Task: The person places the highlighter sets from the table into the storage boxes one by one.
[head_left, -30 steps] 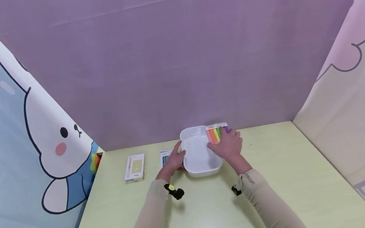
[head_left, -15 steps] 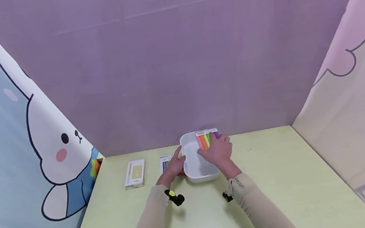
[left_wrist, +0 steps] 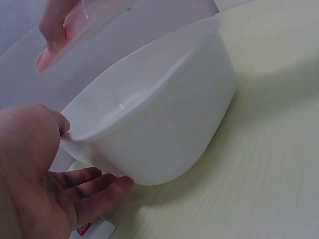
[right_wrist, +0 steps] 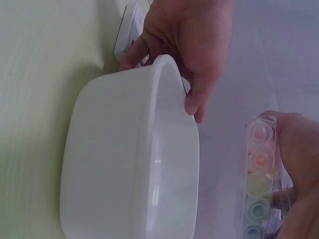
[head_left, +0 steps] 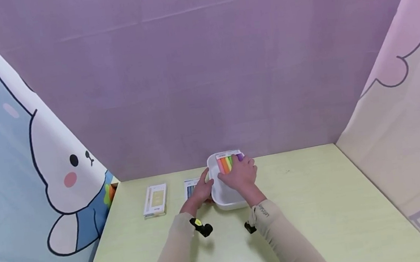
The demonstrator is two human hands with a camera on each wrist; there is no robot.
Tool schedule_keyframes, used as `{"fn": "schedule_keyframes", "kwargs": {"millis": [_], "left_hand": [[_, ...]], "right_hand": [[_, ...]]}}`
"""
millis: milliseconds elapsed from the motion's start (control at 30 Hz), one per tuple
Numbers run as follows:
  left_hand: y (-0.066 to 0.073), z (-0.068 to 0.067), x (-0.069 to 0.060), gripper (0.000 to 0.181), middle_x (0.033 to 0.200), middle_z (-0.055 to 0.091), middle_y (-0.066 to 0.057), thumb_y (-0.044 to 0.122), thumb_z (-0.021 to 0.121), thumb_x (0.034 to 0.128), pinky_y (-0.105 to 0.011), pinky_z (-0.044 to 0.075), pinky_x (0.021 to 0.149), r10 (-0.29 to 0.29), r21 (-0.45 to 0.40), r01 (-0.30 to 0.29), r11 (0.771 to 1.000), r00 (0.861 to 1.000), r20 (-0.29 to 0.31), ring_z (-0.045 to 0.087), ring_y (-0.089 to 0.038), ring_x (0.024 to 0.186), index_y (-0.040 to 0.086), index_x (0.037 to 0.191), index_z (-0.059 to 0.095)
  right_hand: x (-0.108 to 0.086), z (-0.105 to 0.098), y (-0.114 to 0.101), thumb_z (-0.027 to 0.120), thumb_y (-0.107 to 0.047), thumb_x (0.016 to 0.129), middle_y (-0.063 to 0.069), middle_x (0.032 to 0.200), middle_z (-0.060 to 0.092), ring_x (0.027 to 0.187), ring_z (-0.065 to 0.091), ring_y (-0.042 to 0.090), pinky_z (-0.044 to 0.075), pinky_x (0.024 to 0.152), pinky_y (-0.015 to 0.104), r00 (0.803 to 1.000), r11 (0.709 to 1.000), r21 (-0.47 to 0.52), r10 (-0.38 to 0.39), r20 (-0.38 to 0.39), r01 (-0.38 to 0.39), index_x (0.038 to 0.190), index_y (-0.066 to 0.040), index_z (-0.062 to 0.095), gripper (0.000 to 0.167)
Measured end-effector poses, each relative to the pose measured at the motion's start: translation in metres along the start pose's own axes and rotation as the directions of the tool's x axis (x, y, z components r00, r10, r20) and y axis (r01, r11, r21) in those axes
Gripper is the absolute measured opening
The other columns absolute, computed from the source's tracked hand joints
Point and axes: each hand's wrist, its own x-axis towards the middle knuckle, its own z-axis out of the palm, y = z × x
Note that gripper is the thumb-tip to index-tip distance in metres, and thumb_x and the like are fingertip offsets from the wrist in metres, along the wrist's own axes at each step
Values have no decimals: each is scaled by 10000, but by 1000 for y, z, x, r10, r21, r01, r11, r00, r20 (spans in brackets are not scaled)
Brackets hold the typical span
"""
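Note:
A white basin (head_left: 224,193) stands on the table near the back edge. My left hand (head_left: 201,190) grips its left side, with the thumb over the rim and fingers against the outer wall in the left wrist view. My right hand (head_left: 240,175) holds a clear pack of colourful pens or tubes (head_left: 224,163) above the basin. In the right wrist view the pack (right_wrist: 259,159) hangs over the basin's opening (right_wrist: 174,164), apart from the rim, with round ends in a row. The basin's visible inside is bare.
A flat white and yellow box (head_left: 155,200) lies on the table to the left. Another box with blue items (head_left: 190,187) lies partly under my left hand. A purple cloth wall (head_left: 188,73) rises right behind the table.
My right hand has moved left with the colourful pack, from the basin's right side to over its opening. My left hand keeps its grip on the basin.

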Motion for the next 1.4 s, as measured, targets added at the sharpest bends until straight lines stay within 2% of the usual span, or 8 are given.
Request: {"fn": "schedule_keyframes", "kwargs": {"millis": [233,400,533,767,967,1167,1333,1400], "left_hand": [[-1,0,2,574,1276,560,-234,293,393,1050,-451,551,534,3,-12,-3,1000,1000,4,679,-266,700,339,1560,135],[1,2,2,566,1349,510,-237,291,401,1047,-435,551,526,12,6,-12,1000,1000,-22,675,-257,696,342,1557,159],[1,3,1,562,1387,470,-245,281,401,1048,-446,554,539,4,10,-4,1000,999,-34,671,-253,692,340,1556,168],[1,3,1,560,1398,459,-240,285,396,1052,-434,549,546,12,33,-10,999,999,-45,664,-242,730,338,1558,163],[0,3,2,568,1330,511,-249,288,398,1051,-415,546,537,8,13,-8,1000,1000,-25,664,-240,701,340,1560,150],[-3,3,2,572,1287,541,-236,300,397,1050,-399,538,516,-8,-11,8,1000,1000,-2,659,-249,672,370,1556,141],[-8,3,4,559,1315,530,-213,332,396,1049,-383,537,521,-31,14,32,999,999,-26,658,-244,676,407,1547,154],[-9,3,5,558,1320,529,-211,340,394,1050,-378,538,528,-32,19,33,999,999,-29,658,-241,679,409,1547,151]], "right_hand": [[0,1,-6,654,-691,722,247,1198,452,1034,407,368,401,827,476,1000,1000,2,-13,-12,13,1440,-114,424,950],[0,6,-5,549,-714,805,278,1364,378,1109,423,416,403,878,526,1000,999,25,-24,-6,24,1471,-111,394,911],[-2,10,0,501,-650,878,274,1438,334,1180,407,436,376,938,548,1000,999,36,-15,24,14,1459,-98,412,807],[-1,14,21,566,-479,916,277,1318,440,1130,433,427,389,909,563,1000,998,65,4,14,-5,1384,-54,478,639],[2,19,44,495,-487,949,303,1357,397,1174,433,459,380,937,587,999,992,123,34,25,-37,1468,-45,353,696],[3,23,63,502,-488,950,282,1330,449,1146,494,457,388,923,606,995,979,190,63,73,-76,1490,-37,295,734],[3,29,75,522,-402,958,317,1336,457,1166,494,485,402,940,605,993,953,293,51,110,-82,1490,-23,286,695],[3,31,79,515,-369,967,324,1342,462,1191,483,480,395,965,590,991,931,352,52,123,-92,1491,-20,283,671]]}}
